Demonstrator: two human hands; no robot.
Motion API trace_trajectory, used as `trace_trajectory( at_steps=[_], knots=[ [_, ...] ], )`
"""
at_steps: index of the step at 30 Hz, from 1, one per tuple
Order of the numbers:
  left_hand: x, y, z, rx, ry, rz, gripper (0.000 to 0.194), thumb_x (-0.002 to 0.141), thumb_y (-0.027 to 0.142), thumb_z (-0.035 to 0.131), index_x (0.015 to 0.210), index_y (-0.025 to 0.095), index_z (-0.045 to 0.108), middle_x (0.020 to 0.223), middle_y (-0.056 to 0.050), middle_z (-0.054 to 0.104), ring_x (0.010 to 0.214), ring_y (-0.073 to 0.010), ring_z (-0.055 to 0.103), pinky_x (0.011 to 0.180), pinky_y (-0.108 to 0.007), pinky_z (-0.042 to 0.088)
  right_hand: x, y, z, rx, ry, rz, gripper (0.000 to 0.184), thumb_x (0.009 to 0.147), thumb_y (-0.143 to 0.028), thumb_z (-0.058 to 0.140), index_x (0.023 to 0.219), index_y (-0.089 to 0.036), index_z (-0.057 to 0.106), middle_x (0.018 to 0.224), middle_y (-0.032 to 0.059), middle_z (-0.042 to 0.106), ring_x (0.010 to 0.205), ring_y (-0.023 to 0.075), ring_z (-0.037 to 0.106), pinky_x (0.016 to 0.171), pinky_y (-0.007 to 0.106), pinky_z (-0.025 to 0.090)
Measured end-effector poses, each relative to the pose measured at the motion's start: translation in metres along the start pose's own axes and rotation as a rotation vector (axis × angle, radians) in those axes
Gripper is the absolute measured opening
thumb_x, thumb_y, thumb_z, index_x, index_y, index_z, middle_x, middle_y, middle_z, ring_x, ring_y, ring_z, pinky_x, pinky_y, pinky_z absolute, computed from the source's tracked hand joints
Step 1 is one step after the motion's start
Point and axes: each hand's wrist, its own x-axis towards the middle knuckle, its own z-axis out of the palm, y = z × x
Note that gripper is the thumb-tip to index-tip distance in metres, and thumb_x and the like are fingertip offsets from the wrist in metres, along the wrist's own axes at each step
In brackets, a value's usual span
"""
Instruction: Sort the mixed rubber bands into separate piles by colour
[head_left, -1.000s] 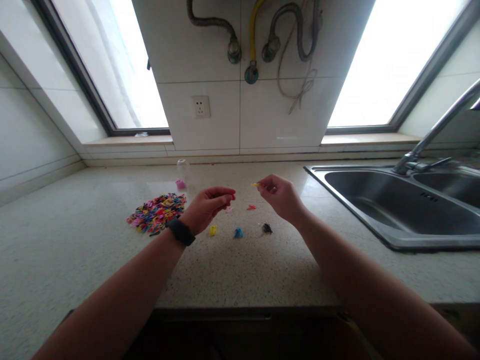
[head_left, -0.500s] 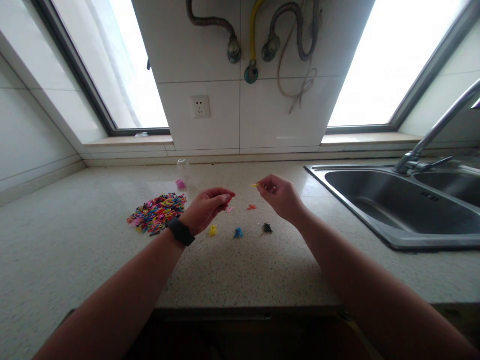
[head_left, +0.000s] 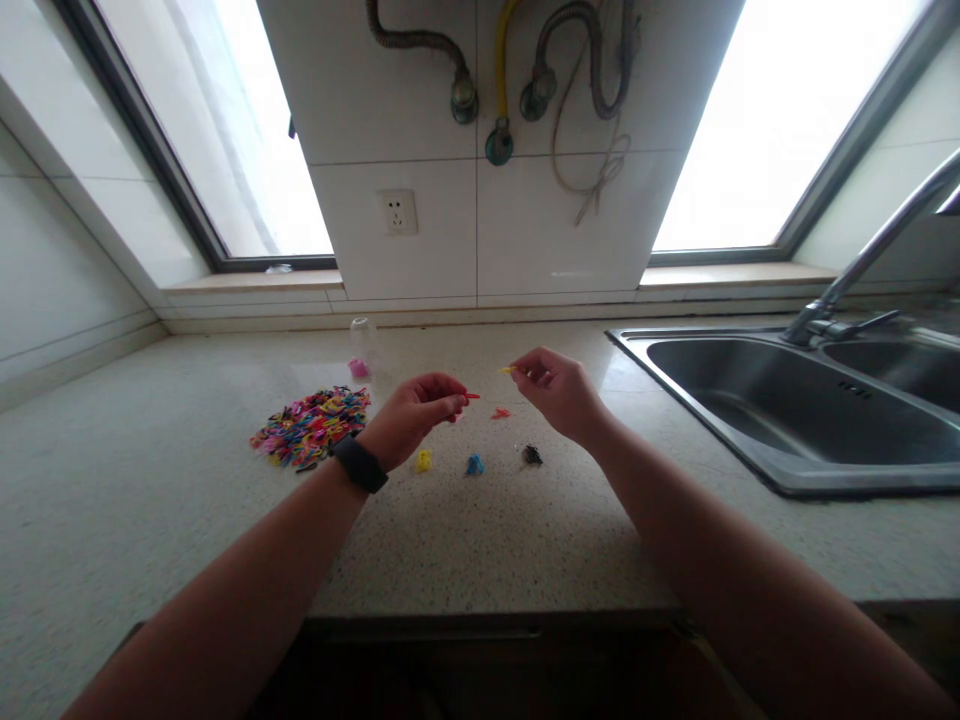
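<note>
My left hand (head_left: 412, 415), a dark band on its wrist, pinches a small red rubber band (head_left: 472, 396) at its fingertips. Across a narrow gap my right hand (head_left: 559, 390) is closed on a small yellow rubber band (head_left: 506, 371). On the counter below lie little clusters of such bands: yellow (head_left: 424, 461), blue (head_left: 475, 464), black (head_left: 532, 455) and orange-red (head_left: 500, 413). A large mixed-colour pile of rubber bands (head_left: 311, 425) spreads left of my left wrist. That hand mostly covers a pink bit under its fingers.
Behind the pile are a clear container (head_left: 363, 335) and a pink object (head_left: 358, 369). To the right, a steel sink (head_left: 750, 400) with a tap (head_left: 855, 270) is set into the speckled counter (head_left: 487, 560). Hoses and a socket (head_left: 397, 212) are on the tiled wall.
The red band now sticks out further from my left fingertips, which have shifted slightly. My right hand stays nearly still with the yellow band. The whole view has moved a little.
</note>
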Motion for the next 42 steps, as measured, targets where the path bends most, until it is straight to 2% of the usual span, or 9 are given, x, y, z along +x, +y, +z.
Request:
trace_trajectory(
  at_steps=[3, 7, 12, 17, 22, 27, 32, 37, 42],
  knots=[
    [0.0, 0.0, -0.001, 0.045, -0.006, 0.003, 0.018, 0.076, 0.02, 0.074, 0.091, 0.014, 0.069, 0.085, -0.004, 0.069, 0.069, -0.0085, 0.057, 0.066, -0.022, 0.046, 0.0, -0.001, 0.0, 0.002, 0.008, -0.006, 0.013, 0.083, -0.03, 0.063, 0.085, -0.017, 0.067, 0.064, -0.0025, 0.055, 0.053, 0.0081, 0.043, 0.053, 0.024, 0.036],
    [0.0, -0.001, -0.002, 0.187, -0.052, 0.042, 0.024, 0.085, 0.028, 0.065, 0.106, 0.016, 0.068, 0.108, -0.009, 0.069, 0.086, -0.0148, 0.061, 0.07, -0.027, 0.049, 0.0, -0.001, -0.001, 0.022, 0.017, -0.004, 0.014, 0.083, -0.03, 0.063, 0.085, -0.017, 0.066, 0.065, -0.0021, 0.055, 0.053, 0.008, 0.042, 0.052, 0.024, 0.036],
    [0.004, -0.009, -0.001, 0.57, -0.183, 0.148, 0.033, 0.092, 0.027, 0.052, 0.123, 0.019, 0.062, 0.125, -0.01, 0.065, 0.108, -0.0194, 0.06, 0.089, -0.035, 0.048, 0.001, -0.001, -0.002, 0.025, 0.026, -0.008, 0.015, 0.083, -0.03, 0.063, 0.085, -0.017, 0.067, 0.066, -0.0011, 0.058, 0.054, 0.0088, 0.043, 0.054, 0.025, 0.037],
    [0.012, -0.017, 0.004, 1.118, -0.348, 0.339, 0.045, 0.091, 0.024, 0.048, 0.136, 0.019, 0.053, 0.132, -0.011, 0.06, 0.12, -0.0232, 0.054, 0.103, -0.042, 0.038, 0.002, 0.001, -0.003, 0.022, 0.034, -0.022, 0.014, 0.083, -0.03, 0.063, 0.086, -0.017, 0.067, 0.066, -0.0012, 0.058, 0.054, 0.0086, 0.044, 0.055, 0.025, 0.038],
    [0.019, -0.024, 0.007, 1.404, -0.438, 0.313, 0.051, 0.092, 0.025, 0.046, 0.143, 0.03, 0.045, 0.146, -0.003, 0.049, 0.136, -0.0275, 0.039, 0.108, -0.049, 0.024, 0.002, 0.002, -0.003, 0.0, 0.03, -0.031, 0.013, 0.083, -0.029, 0.062, 0.086, -0.017, 0.068, 0.066, -0.0012, 0.059, 0.054, 0.0088, 0.045, 0.056, 0.025, 0.039],
    [0.018, -0.027, 0.007, 1.452, -0.451, 0.274, 0.047, 0.096, 0.034, 0.041, 0.143, 0.031, 0.045, 0.146, -0.003, 0.049, 0.139, -0.0286, 0.035, 0.107, -0.049, 0.022, 0.002, 0.004, -0.002, -0.038, 0.022, -0.026, 0.013, 0.082, -0.029, 0.063, 0.086, -0.018, 0.068, 0.067, -0.0005, 0.061, 0.055, 0.0096, 0.047, 0.057, 0.026, 0.039],
    [0.014, -0.022, 0.004, 1.431, -0.403, 0.299, 0.045, 0.095, 0.034, 0.043, 0.14, 0.028, 0.049, 0.139, -0.005, 0.056, 0.132, -0.0277, 0.044, 0.104, -0.046, 0.029, 0.001, 0.005, -0.001, -0.042, -0.01, -0.022, 0.012, 0.082, -0.028, 0.062, 0.086, -0.018, 0.068, 0.068, 0.0, 0.061, 0.056, 0.0098, 0.047, 0.057, 0.026, 0.039],
    [0.01, -0.015, 0.002, 1.331, -0.249, 0.391, 0.033, 0.095, 0.033, 0.048, 0.122, 0.022, 0.064, 0.119, -0.007, 0.068, 0.112, -0.0242, 0.058, 0.099, -0.042, 0.039, -0.002, 0.006, 0.001, 0.008, -0.061, -0.007, 0.016, 0.083, -0.03, 0.062, 0.089, -0.017, 0.068, 0.068, -0.0003, 0.06, 0.057, 0.0098, 0.046, 0.056, 0.025, 0.039],
    [0.009, -0.009, 0.002, 1.146, -0.067, 0.416, 0.027, 0.094, 0.034, 0.053, 0.111, 0.019, 0.067, 0.107, -0.006, 0.072, 0.101, -0.0209, 0.063, 0.092, -0.037, 0.046, -0.005, 0.004, 0.006, 0.101, -0.171, 0.005, 0.019, 0.085, -0.034, 0.062, 0.091, -0.017, 0.068, 0.068, -0.0006, 0.06, 0.056, 0.009, 0.046, 0.054, 0.024, 0.038]
  ],
)
